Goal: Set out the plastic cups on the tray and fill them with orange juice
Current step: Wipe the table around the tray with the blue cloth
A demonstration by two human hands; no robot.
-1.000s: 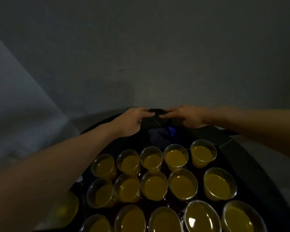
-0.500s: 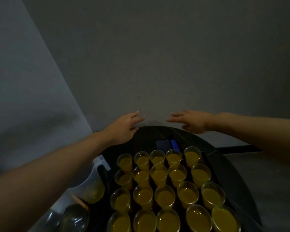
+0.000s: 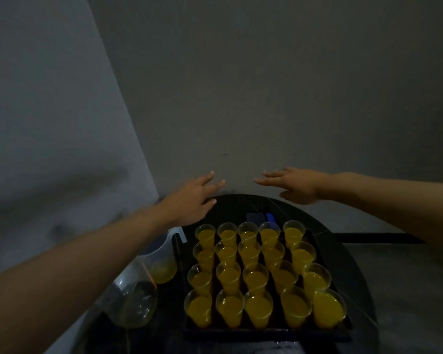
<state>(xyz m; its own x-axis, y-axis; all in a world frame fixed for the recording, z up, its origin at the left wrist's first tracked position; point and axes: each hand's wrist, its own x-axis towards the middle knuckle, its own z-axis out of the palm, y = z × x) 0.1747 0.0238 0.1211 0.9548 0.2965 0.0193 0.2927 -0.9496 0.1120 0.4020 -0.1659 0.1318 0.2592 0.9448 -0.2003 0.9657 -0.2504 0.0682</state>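
Twenty clear cups (image 3: 253, 274) stand in four rows of five on a dark tray (image 3: 266, 331), each filled with juice (image 3: 230, 302). The tray sits on a round dark desk (image 3: 343, 254) and takes up most of its middle.

Just left of the tray stands a clear jug (image 3: 161, 261) with a little juice at its bottom. Beside the jug, nearer the camera, is a clear bottle (image 3: 136, 305) that looks empty. Behind the far row of cups lie a dark flat object (image 3: 253, 217) and a small blue one (image 3: 270, 217), too dim to identify.

Both hands reach past the cups toward the desk's far edge. The left hand (image 3: 192, 200) has its fingers straight and spread and holds nothing; whether it touches the desk rim I cannot tell. The right hand (image 3: 296, 186) is also wide and empty, well apart from the left. A grey wall (image 3: 266, 85) rises behind.
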